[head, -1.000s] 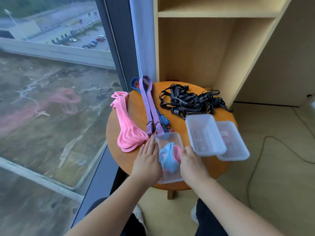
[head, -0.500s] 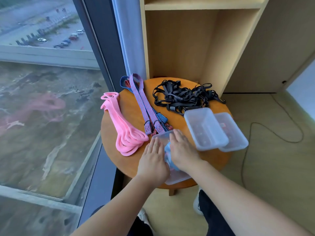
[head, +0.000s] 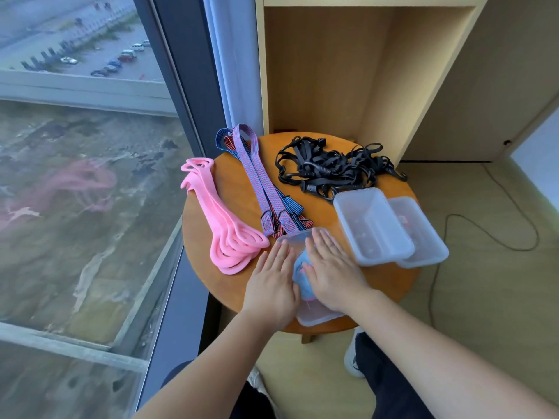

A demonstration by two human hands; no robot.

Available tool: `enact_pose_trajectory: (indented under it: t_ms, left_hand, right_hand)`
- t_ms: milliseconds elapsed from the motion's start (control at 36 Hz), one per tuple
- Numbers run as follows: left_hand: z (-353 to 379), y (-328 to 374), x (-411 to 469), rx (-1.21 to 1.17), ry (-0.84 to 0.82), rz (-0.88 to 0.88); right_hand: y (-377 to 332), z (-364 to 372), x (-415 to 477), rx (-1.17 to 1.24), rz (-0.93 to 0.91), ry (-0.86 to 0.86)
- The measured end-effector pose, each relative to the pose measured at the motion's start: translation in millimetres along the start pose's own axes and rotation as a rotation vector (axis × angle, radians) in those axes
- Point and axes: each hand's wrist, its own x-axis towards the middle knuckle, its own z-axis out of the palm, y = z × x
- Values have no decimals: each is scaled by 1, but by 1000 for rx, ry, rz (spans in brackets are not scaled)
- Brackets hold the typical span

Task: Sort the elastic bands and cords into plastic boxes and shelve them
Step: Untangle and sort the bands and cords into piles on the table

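Observation:
A clear plastic box (head: 314, 316) with a blue and pink band (head: 302, 272) inside lies at the near edge of the round wooden table (head: 390, 294). My left hand (head: 272, 284) rests flat on its left side. My right hand (head: 329, 269) lies flat across its lid, fingers spread. Pink elastic bands (head: 222, 225) lie at the table's left. Purple and blue striped cords (head: 263, 189) lie in the middle. A tangle of black cords (head: 329, 169) lies at the back. Two more clear boxes (head: 372, 226) (head: 423, 237) sit at the right.
An open wooden shelf unit (head: 329, 71) stands just behind the table. A floor-to-ceiling window (head: 84, 146) runs along the left. A thin cable (head: 496, 213) trails on the floor at the right. My shoe (head: 352, 358) shows under the table.
My right hand has moved from the box's right side onto its top and now lies flat on the lid. The view has shifted slightly; my left hand stays on the box.

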Motion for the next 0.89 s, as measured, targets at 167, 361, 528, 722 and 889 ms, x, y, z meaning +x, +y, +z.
enact_pose_trajectory:
  t_ms: [167, 361, 528, 722, 889]
  left_hand:
    - [9, -6, 3, 71, -28, -4]
    - [8, -5, 2, 20, 5, -6]
    - [10, -5, 2, 71, 15, -32]
    - [7, -9, 1, 69, 36, 7]
    - [7, -10, 2, 45, 65, 8]
  right_hand:
    - [2, 2, -22, -4, -55, -9]
    - [3, 9, -19, -46, -59, 4]
    - [4, 8, -17, -32, -58, -5]
    - [2, 4, -16, -15, -57, -24]
    - [1, 1, -11, -9, -58, -41]
